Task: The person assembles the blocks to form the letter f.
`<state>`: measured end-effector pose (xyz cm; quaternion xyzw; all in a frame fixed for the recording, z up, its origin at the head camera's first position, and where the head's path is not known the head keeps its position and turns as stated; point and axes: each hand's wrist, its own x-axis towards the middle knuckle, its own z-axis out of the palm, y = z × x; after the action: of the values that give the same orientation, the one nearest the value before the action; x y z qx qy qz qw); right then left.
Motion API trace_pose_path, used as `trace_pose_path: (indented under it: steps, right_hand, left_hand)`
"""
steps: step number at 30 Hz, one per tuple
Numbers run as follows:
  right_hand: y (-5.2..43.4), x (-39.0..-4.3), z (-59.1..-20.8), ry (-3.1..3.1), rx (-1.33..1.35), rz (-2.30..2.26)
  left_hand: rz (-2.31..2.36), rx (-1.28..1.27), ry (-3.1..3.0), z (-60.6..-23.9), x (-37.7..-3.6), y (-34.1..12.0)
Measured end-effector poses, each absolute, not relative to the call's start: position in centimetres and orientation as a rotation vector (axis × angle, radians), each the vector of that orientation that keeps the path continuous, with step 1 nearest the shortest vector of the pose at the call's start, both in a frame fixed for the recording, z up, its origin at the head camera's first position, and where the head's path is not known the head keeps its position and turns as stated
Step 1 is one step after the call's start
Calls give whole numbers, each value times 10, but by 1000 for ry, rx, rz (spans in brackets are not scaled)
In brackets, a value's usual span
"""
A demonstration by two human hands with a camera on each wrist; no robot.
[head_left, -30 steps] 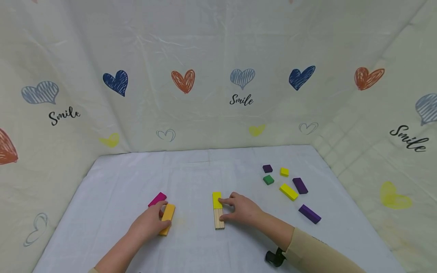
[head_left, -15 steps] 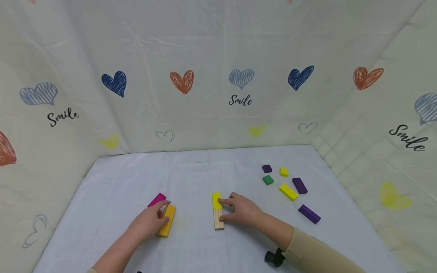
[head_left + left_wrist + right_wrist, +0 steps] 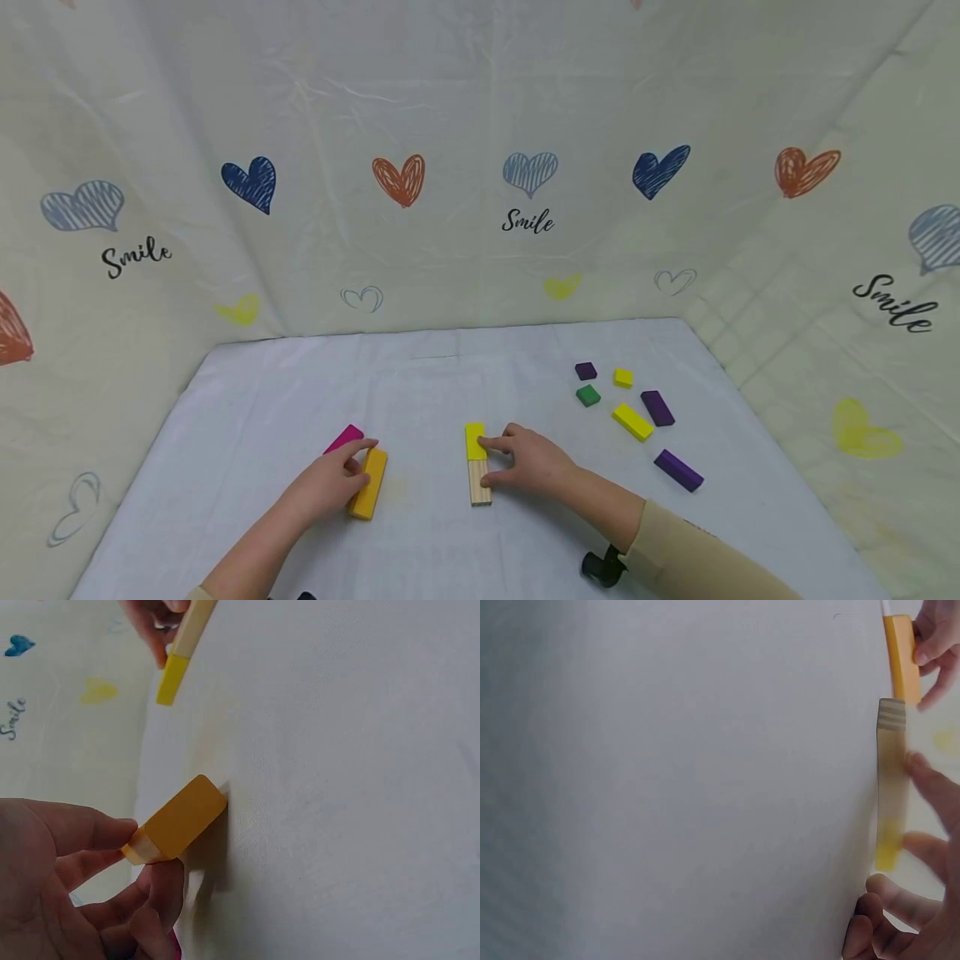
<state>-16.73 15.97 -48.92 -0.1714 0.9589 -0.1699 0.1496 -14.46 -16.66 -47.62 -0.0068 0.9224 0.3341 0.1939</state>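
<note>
My left hand (image 3: 322, 483) pinches an orange wooden block (image 3: 371, 485) near the table's left middle. In the left wrist view, thumb and fingers hold this block (image 3: 186, 817) at one end, and its shadow falls on the cloth. A magenta block (image 3: 345, 438) lies just beyond that hand, partly covered by it. At the centre, a yellow block (image 3: 475, 442) and a plain wooden block (image 3: 479, 483) lie end to end. My right hand (image 3: 534, 458) touches them with spread fingers, the index fingertip on the yellow one and the thumb on the plain one.
Towards the right lie a long yellow block (image 3: 633, 422), two long purple blocks (image 3: 657, 408), and small yellow (image 3: 623, 377), green (image 3: 588, 395) and dark purple (image 3: 586, 371) pieces. A white cloth covers the table (image 3: 420, 375). Behind stands a heart-printed curtain (image 3: 465, 250).
My left index finger has slid to the far end of the orange block and the thumb has drawn back to its left side. The block has shifted slightly. My right hand has stayed put.
</note>
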Motion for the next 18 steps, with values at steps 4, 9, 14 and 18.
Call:
trace_pose_path:
  steps: [4, 9, 14, 18]
  right_hand:
    - [160, -167, -488, 2756, -496, -493]
    - [160, -167, -489, 2760, -500, -500]
    - [161, -168, -491, 2766, -513, -497]
    - [161, -168, -490, 2766, -519, -486]
  left_hand:
    - [962, -28, 2591, -476, -148, -165]
    - [987, -33, 2605, -474, -155, -159]
    - [1033, -21, 2611, -472, -166, -151]
    - [1077, -36, 2604, -471, -176, -143]
